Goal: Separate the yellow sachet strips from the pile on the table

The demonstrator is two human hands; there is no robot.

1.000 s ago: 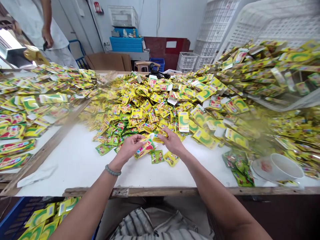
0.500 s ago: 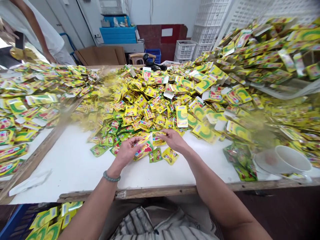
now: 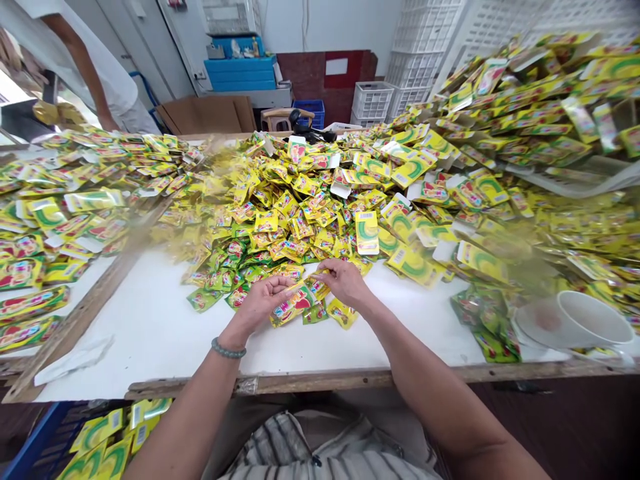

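Box (image 3: pixel 293 307) and small packet (image 3: pixel 319 288) now meet end to end; the white flap that stood out between them half a second ago no longer does. Whether the packet has entered the box cannot be made out. Left hand (image 3: pixel 261 303), fingers curled, pinches the box over the table (image 3: pixel 170 340); right hand (image 3: pixel 345 281), half closed, grips the packet, partly covering it. A co-worker (image 3: pixel 117 80) is cut off by the frame.
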